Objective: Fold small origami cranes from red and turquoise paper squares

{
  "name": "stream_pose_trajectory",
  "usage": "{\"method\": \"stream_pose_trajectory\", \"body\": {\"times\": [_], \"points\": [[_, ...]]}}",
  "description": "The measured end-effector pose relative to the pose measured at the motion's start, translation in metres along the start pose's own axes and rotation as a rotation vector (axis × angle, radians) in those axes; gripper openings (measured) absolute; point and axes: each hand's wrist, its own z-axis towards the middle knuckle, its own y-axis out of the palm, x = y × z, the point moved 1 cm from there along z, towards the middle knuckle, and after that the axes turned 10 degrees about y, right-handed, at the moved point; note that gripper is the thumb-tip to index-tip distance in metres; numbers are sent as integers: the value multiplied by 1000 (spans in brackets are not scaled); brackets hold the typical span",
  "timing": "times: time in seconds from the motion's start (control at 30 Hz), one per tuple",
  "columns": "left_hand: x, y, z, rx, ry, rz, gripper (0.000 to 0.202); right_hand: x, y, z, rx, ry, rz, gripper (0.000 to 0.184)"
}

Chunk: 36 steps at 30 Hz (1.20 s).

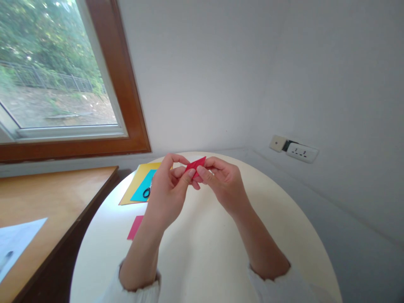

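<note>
A small piece of folded red paper [196, 165] is held up above the white table, between both hands. My left hand [168, 187] pinches its left side, thumb on the near face and fingers behind. On the right edge, my right hand [225, 181] grips it with thumb and fingertips. The paper comes to a point at its upper right. Part of it is covered by the thumbs. Below my left wrist, a pink-red paper piece [135, 227] lies on the table, partly hidden by the forearm.
The round white table [208, 261] stands against the wall. Yellow paper [139, 176] and a blue sheet [139, 194] lie at its back left, with scissors [146, 192] on top. At left is a wooden desk [72, 191] with a white sheet [22, 235]. A socket [302, 152] is on the right wall.
</note>
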Motion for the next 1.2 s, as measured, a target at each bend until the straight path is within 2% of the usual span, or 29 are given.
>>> {"method": "stream_pose_trajectory", "body": {"times": [0.13, 0.4, 0.57, 0.73, 0.97, 1.2], "points": [[3, 3, -1, -27, -10, -15, 19, 0, 0, 0, -35, 15, 13, 24], [2, 4, -2, -48, -29, 21, 23, -6, 4, -2, 58, 16, 8, 38], [4, 3, -1, -78, -32, 24, 22, -5, 1, -2, 114, -25, 0, 31], [4, 4, 1, -123, 18, 180, 28, -4, -1, 0, 159, -52, -52, 26], [-1, 8, -1, -33, 95, 333, 26, -1, 2, 0, 188, -52, -68, 26], [-4, 10, -3, 20, 136, 320, 28, -1, 3, -1, 201, -54, -70, 27]]}}
